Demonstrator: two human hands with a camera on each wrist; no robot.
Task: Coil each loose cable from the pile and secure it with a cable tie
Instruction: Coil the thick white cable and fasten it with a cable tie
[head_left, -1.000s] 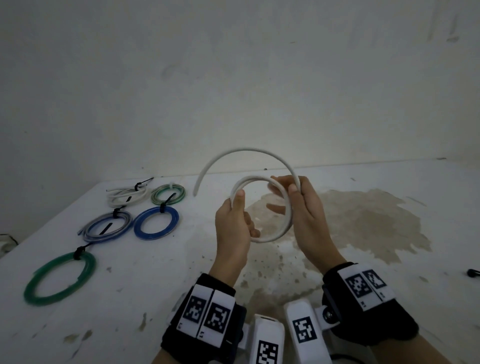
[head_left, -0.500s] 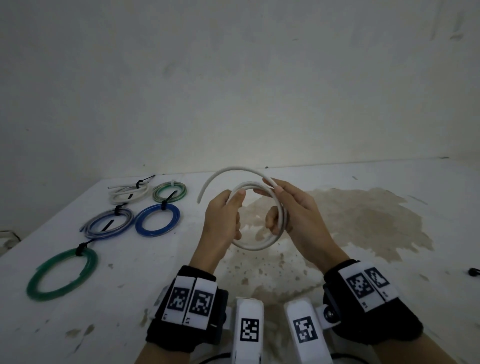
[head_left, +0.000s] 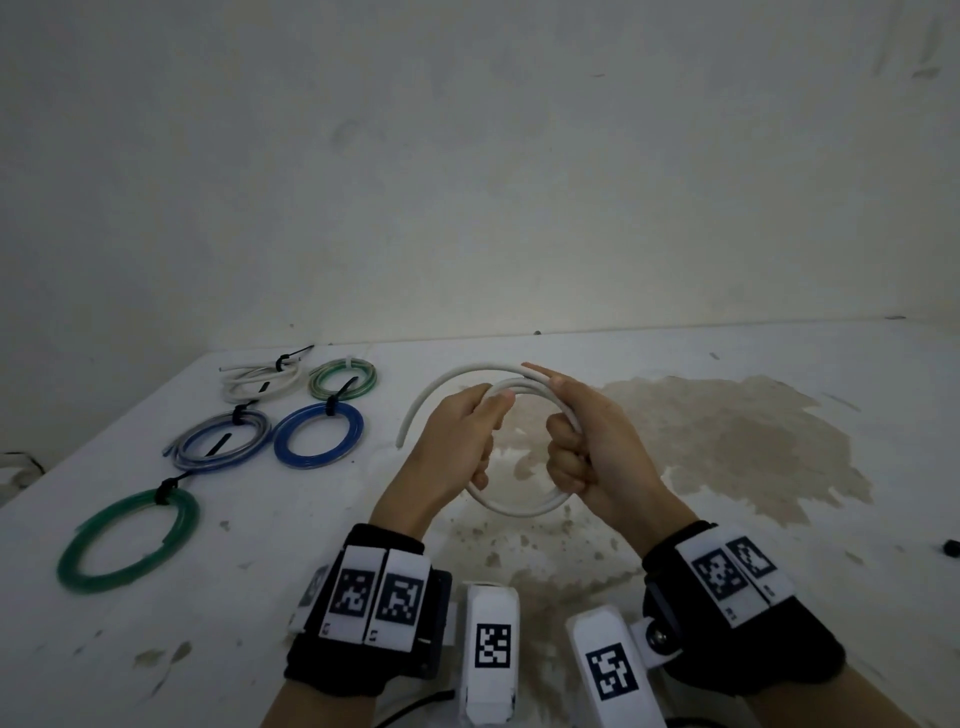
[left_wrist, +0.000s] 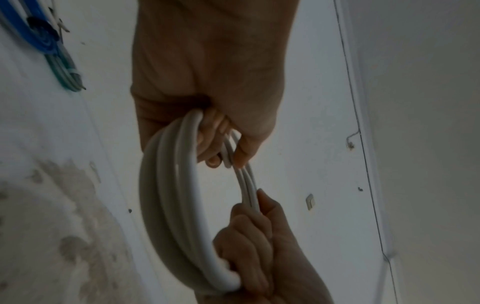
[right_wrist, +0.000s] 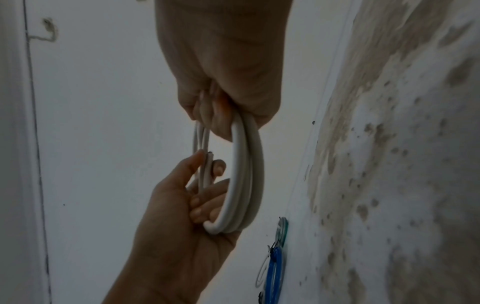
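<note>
A thick white cable (head_left: 519, 506) is wound into a coil held in the air above the table between both hands. My left hand (head_left: 462, 436) grips the coil's left side, thumb on top of the strands. My right hand (head_left: 582, 441) curls round the right side, index finger stretched along the top. The cable's free end (head_left: 415, 415) arcs out to the left and hangs loose. In the left wrist view the white coil (left_wrist: 168, 195) shows several turns, with my left hand (left_wrist: 218, 139) above it. In the right wrist view my right hand (right_wrist: 221, 111) closes on the white coil (right_wrist: 246, 174).
Several tied coils lie on the left of the white table (head_left: 260, 597): a green one (head_left: 78, 566), a blue one (head_left: 317, 436), a grey-blue one (head_left: 223, 441), a white one (head_left: 260, 382) and a green-white one (head_left: 343, 382). A brown stain (head_left: 727, 441) covers the table's right middle. A small black object (head_left: 950, 546) lies at the right edge.
The loose tail, which arched high above the hands, has been drawn down and in against the coil. Both hands have closed tighter on the coil and sunk a little toward the table.
</note>
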